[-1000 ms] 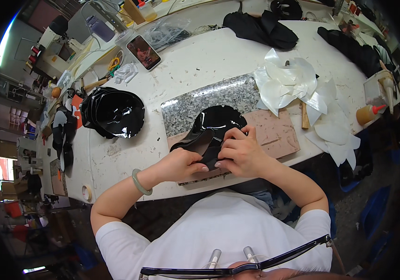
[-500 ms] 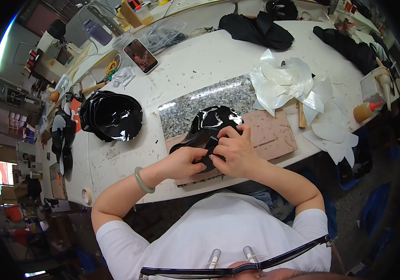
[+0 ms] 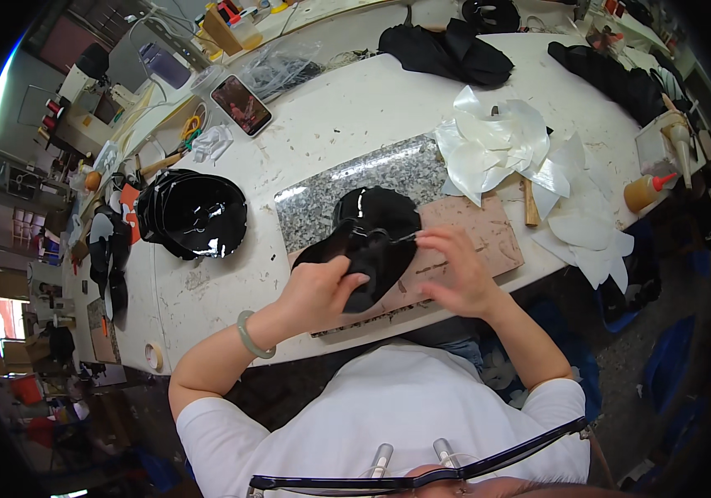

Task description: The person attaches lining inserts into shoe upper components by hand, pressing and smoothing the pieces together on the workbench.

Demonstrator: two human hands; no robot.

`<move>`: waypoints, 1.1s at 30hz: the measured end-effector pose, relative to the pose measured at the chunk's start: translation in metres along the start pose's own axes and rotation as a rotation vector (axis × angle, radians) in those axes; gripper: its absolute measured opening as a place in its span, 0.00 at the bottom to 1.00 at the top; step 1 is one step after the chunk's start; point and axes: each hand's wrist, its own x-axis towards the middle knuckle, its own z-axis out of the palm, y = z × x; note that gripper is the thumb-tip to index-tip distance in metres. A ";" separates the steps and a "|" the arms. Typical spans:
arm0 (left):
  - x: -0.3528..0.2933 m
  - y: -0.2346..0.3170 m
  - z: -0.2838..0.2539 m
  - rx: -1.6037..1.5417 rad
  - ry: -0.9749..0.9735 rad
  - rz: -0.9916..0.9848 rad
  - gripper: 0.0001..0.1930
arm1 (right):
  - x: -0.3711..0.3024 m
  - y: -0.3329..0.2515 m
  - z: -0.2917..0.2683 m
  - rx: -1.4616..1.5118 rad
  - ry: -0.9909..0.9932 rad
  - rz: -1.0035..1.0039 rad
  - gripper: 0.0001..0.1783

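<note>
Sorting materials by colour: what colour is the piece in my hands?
Glossy black piece, seen in the head view.

Stack of glossy black pieces [image 3: 195, 213] at the left of the white table [image 3: 355, 116]; phone [image 3: 241, 104] farther back; pale cut sheets [image 3: 496, 148] to the right; orange-capped glue bottle [image 3: 647, 192] near the edge; tape roll [image 3: 153, 356] at front left.

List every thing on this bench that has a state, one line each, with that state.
Glossy black piece: lifted over the board, gripped by both hands.
Left hand: closed on the piece's near edge.
Right hand: fingers pinching the piece's right edge.
Phone: lying flat, screen lit.
Glue bottle: tipped on its side, red cap on.
Stack of black pieces: piled, untouched.
White cut sheets: loose, overlapping.
</note>
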 end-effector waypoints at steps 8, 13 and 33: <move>0.004 -0.008 -0.023 -1.559 -0.193 -0.381 0.13 | 0.033 -0.021 -0.008 0.018 0.113 -0.074 0.31; 0.000 -0.060 0.030 -1.388 -0.211 -0.717 0.16 | 0.045 0.024 0.023 0.048 -0.091 0.137 0.22; 0.086 -0.060 0.007 -0.849 -0.273 -0.649 0.10 | 0.062 0.025 0.040 -0.219 -0.049 -0.182 0.14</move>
